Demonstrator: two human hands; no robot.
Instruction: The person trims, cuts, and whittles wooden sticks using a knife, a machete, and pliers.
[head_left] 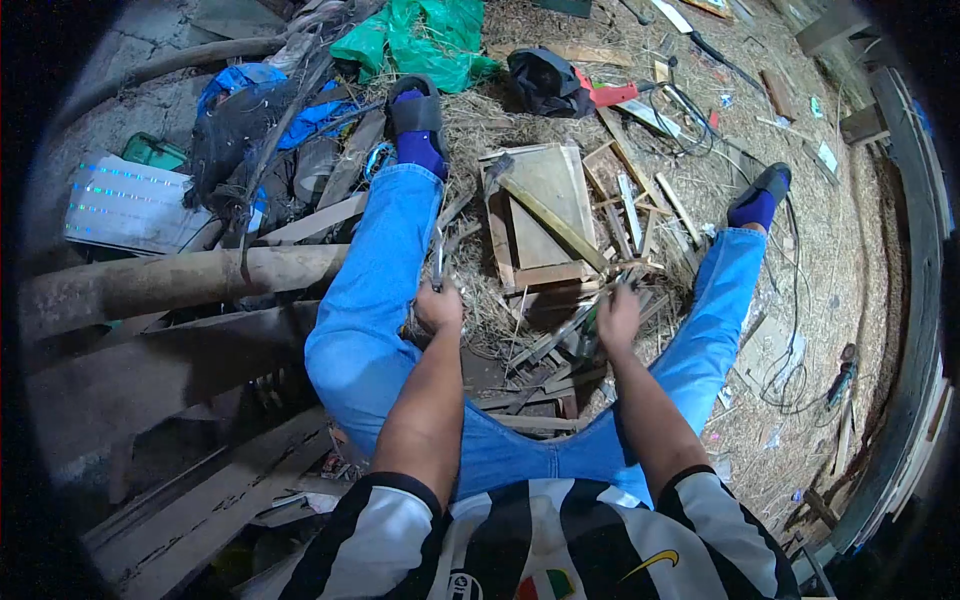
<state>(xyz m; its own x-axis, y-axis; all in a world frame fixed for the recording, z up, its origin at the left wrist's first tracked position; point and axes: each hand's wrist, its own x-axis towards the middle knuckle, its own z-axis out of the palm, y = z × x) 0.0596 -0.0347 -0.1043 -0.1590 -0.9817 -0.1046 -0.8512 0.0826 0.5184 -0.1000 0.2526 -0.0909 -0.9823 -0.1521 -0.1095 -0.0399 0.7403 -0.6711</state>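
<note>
L hand closed on slim metal tool; R hand curled, contents unclear, nr straight wood stick.

a slim grey metal tool points toward the top of the frame, left of centre, gripped in the left hand. a shallow, light brown wooden box lies at upper centre, slightly tilted, a long yellowish wooden slat running diagonally across it. the slat's lower right end is near the right hand, whose hold is unclear.
</note>
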